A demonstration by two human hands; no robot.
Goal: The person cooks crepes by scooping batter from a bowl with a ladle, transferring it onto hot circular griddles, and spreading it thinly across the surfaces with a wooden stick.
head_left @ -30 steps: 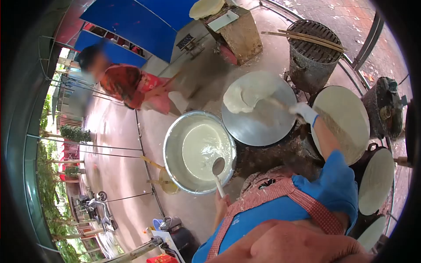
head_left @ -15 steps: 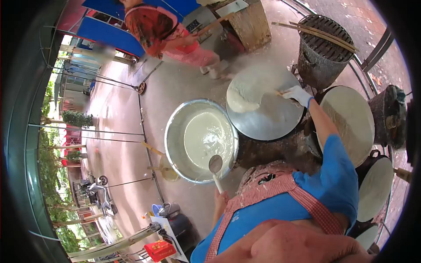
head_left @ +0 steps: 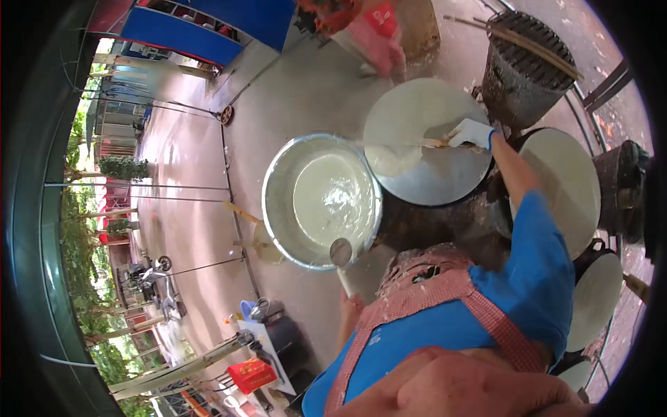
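Observation:
My right hand [head_left: 472, 133], in a white glove, is closed on a wooden batter spreader [head_left: 436, 143] over a round griddle [head_left: 451, 184]. Pale batter [head_left: 392, 160] coats much of the griddle's far and left side, with bare metal showing toward me. Bare and partly hidden by the apron, my left hand [head_left: 352, 306] grips the white handle of a ladle [head_left: 340, 251]. The ladle's bowl hangs over the near rim of a large metal basin [head_left: 269, 226], which holds white liquid batter [head_left: 326, 201].
More round griddles with pale sheets [head_left: 559, 187] stand to my right. Behind them is a dark bucket [head_left: 620, 191]. A slatted drum [head_left: 521, 87] carries long sticks. A co-worker [head_left: 379, 42] is beyond the griddle. A small table [head_left: 278, 372] with a red box is at lower left.
The spreader has swept across the griddle, and the batter now covers a wider area. Steam has thinned. The co-worker has shifted right. My left hand keeps the ladle at the basin's rim.

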